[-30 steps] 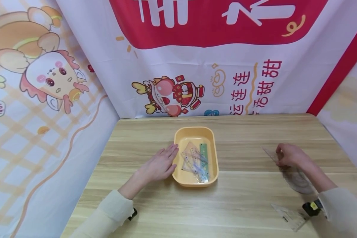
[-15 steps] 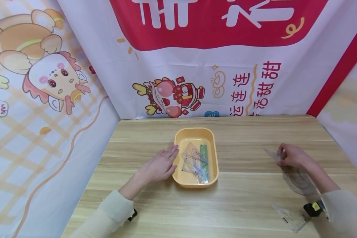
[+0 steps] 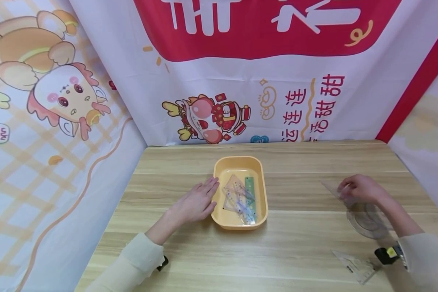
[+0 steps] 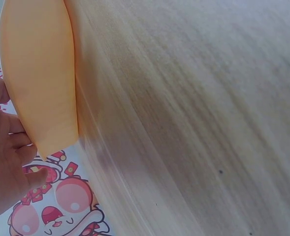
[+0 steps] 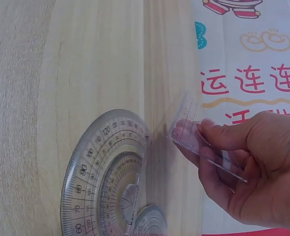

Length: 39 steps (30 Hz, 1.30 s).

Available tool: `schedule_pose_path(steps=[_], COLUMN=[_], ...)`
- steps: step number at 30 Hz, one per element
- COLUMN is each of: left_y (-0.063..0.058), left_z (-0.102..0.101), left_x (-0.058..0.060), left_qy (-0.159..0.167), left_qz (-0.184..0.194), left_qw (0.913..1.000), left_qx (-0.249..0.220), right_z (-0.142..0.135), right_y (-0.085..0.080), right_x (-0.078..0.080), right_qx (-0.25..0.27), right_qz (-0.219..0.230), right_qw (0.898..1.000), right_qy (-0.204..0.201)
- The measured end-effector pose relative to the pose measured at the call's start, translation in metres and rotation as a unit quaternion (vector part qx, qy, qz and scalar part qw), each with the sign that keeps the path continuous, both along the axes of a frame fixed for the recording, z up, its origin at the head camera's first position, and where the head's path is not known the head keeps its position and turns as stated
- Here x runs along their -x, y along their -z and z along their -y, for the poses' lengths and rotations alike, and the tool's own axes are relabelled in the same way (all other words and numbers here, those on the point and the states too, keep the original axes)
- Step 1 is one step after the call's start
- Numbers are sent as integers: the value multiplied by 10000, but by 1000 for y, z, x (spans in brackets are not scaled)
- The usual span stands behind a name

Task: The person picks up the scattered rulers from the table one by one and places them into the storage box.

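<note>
One clear triangle (image 5: 190, 133), finely graduated

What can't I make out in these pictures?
Head view: how many drawing tools overlap in the yellow tray.
Left wrist view: the tray's contents, hidden by its wall.
Right wrist view: lower end of large protractor, cut off by bottom edge; set square, partly behind right hand.

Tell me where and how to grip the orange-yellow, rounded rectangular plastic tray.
Take the tray by its long side walls, probably from both sides: they stand up from the wood-grain table, and the bare left hand touches the left wall.
</note>
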<state>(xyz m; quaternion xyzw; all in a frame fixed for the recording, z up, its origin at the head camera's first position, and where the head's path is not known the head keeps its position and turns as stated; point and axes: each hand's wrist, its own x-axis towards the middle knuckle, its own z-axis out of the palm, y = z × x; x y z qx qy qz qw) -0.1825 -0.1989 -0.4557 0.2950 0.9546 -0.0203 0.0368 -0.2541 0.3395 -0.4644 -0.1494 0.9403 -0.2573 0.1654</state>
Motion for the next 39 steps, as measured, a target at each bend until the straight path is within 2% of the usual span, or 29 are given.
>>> schedule_pose_path(steps=[8, 15, 26, 33, 39], left_y=[0, 0, 0, 0, 2], left_z=[0, 1, 1, 1, 1], left_x=[0, 0, 0, 0, 0], left_qy=[25, 12, -13, 112, 109], left_qz=[1, -40, -58, -149, -198], left_qw=[10000, 10000, 10000, 9998, 9997], left_qx=[-3, 15, -33, -123, -137], right_z=[5, 17, 43, 59, 75], right_y=[-11, -24, -39, -44, -49], right_x=[-2, -5, -14, -16, -19], right_qx=[-42, 270, 697, 1068, 1298], right_qz=[-362, -42, -97, -120, -67], right_qw=[9993, 9996, 9975, 9941, 9915], right_qy=[-43, 87, 95, 139, 27])
